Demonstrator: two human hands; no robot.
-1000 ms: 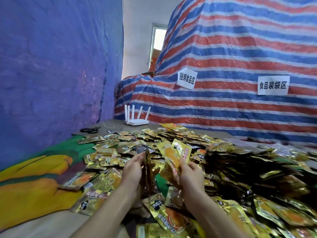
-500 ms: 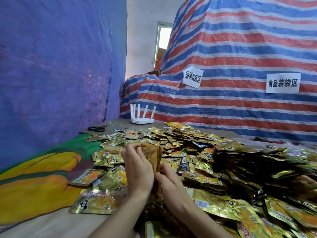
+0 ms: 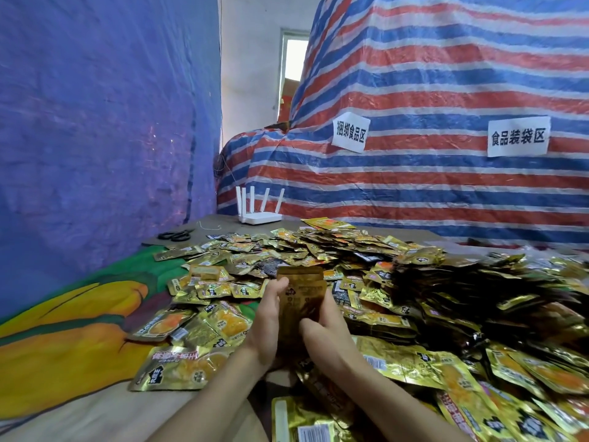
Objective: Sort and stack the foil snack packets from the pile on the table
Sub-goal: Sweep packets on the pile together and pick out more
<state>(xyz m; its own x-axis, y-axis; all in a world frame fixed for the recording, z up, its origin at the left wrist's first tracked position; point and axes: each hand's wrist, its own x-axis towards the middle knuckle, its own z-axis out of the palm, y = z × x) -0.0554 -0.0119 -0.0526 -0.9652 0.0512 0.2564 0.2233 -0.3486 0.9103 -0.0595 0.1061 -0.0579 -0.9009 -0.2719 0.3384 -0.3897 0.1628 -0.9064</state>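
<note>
Blue sheeting (image 3: 95, 122) at nine o'clock, striped tarp (image 3: 446, 90) from twelve round to three, two paper signs (image 3: 350, 132) stuck on it. Down on the surface (image 3: 223, 222): white router (image 3: 259, 215) at twelve, scissors (image 3: 176, 235) at eleven, bright printed cloth (image 3: 63, 330) at eight. And gold everywhere: pile (image 3: 318, 247) of foil snack packets sprawling from centre out to four o'clock, loose and overlapping.

Dead centre, at the pile's near edge, a small stack (image 3: 301, 291) stood upright, edges roughly squared. Left hand (image 3: 266, 320) clamped on its nine o'clock edge, thumb up the side. Right hand (image 3: 325, 327) clamped on the three o'clock edge, thumb laid across the lower face.

Handling, by the look of it: light, thin, floppy in the middle, slick foil on slick foil, so likely to fan out or slide under a loose hold. Best taken by the side seams, pressure from both edges, then tapped down to level.

Hard to make out: number of packets in the stack, the fingers behind it, any contact between its foot and the surface. Dark heap (image 3: 462, 282) at three o'clock blurred, print unreadable. Nearest packets at five and six cut off by the frame.
</note>
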